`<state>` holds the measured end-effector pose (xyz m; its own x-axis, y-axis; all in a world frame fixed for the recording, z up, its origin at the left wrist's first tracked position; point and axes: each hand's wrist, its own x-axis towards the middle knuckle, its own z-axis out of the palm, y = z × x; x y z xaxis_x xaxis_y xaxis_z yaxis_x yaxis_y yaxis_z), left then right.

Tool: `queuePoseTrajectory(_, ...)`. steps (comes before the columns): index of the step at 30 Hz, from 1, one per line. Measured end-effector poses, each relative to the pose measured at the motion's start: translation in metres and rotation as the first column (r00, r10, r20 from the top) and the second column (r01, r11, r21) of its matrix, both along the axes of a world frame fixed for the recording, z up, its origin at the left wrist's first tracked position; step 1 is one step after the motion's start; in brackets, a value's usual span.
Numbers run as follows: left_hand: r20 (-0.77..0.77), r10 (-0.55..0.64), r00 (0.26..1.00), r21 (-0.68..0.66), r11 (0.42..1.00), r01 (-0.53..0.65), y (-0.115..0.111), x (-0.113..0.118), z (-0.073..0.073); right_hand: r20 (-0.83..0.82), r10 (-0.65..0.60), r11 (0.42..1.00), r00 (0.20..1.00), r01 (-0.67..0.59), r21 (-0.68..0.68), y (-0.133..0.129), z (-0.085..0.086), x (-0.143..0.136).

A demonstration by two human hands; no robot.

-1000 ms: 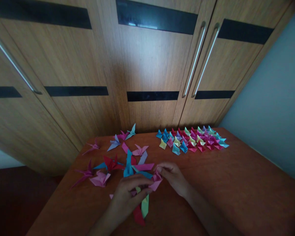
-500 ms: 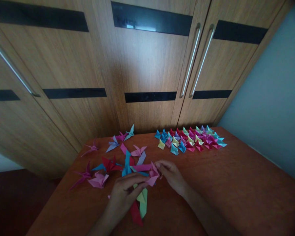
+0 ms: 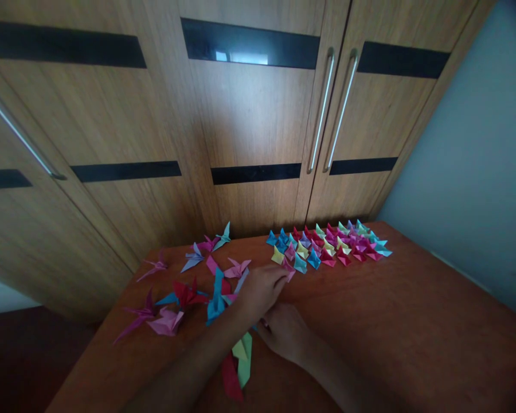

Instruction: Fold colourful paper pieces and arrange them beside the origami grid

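Note:
My left hand [image 3: 260,289] reaches forward across the table, its fingers closed on a small pink folded-paper piece [image 3: 288,268]. That piece touches down at the front left corner of the rows of small folded-paper pieces [image 3: 327,256]. Below the left wrist is my right hand [image 3: 286,331], its fingers curled beside the loose origami papers; a bit of blue shows at its fingertips, but what they hold is hidden. Left of the hands lie a blue origami crane [image 3: 216,301] and a pink crane [image 3: 237,268]. Green folded paper [image 3: 244,358] and a red strip [image 3: 231,376] lie nearer me.
More paper cranes lie at the left, among them a red one [image 3: 189,293], a light pink one [image 3: 167,322] and a magenta one [image 3: 143,312]. Behind the brown table [image 3: 391,321] stands a wooden wardrobe [image 3: 249,115]. A pale wall [image 3: 464,189] borders the right side.
My left hand has carried the pink piece forward and right to the rows. My right hand has let go of it and moved down and slightly left, curling near the loose papers.

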<state>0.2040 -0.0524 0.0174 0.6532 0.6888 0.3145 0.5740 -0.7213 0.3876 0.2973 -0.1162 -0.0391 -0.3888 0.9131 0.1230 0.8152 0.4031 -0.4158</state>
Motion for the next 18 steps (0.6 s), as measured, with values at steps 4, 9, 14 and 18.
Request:
queuePoseTrajectory(4,-0.088,0.004,0.996,0.008,1.000,-0.004,0.019,0.019,-0.015,0.008,0.030,1.000,1.000,-0.030,0.010,-0.001,0.002,0.002)
queuePoseTrajectory(9,-0.155,0.013,0.988,0.011,1.000,-0.012,0.028,0.026,-0.026,0.004,0.038,0.999,0.999,-0.038,0.000,-0.001,0.003,0.002)
queuePoseTrajectory(14,-0.200,0.008,0.980,-0.001,1.000,-0.008,0.032,0.026,-0.031,0.014,0.048,0.999,0.999,-0.047,-0.019,-0.001,0.006,0.003)
queuePoseTrajectory(18,-0.226,0.004,0.974,-0.007,1.000,-0.005,0.035,0.028,-0.032,0.021,0.057,0.998,0.998,-0.056,-0.032,-0.001,0.009,0.004)
